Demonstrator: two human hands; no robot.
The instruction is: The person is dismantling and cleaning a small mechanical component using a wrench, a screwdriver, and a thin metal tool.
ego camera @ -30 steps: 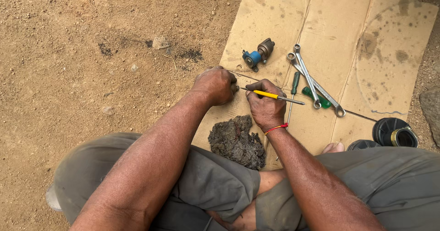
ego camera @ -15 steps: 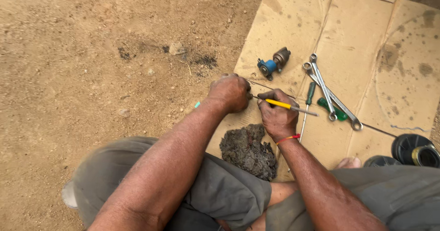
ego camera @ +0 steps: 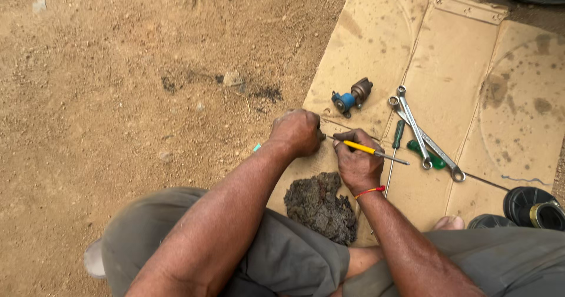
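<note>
My left hand is closed into a fist over something small that I cannot make out, resting on the cardboard sheet. My right hand grips a yellow-handled screwdriver, its thin tip pointing left at the left fist. A red band circles my right wrist. A dirty dark rag lies just below both hands, against my leg.
On the cardboard lie a small blue and brown metal part, two crossed spanners and a green-handled screwdriver. Black round objects sit at the right edge. Bare sandy ground spreads to the left, with small stones.
The view has shifted, so everything sits lower and further right in frame. Both hands keep the same pose, fist and screwdriver still meeting at the same spot.
</note>
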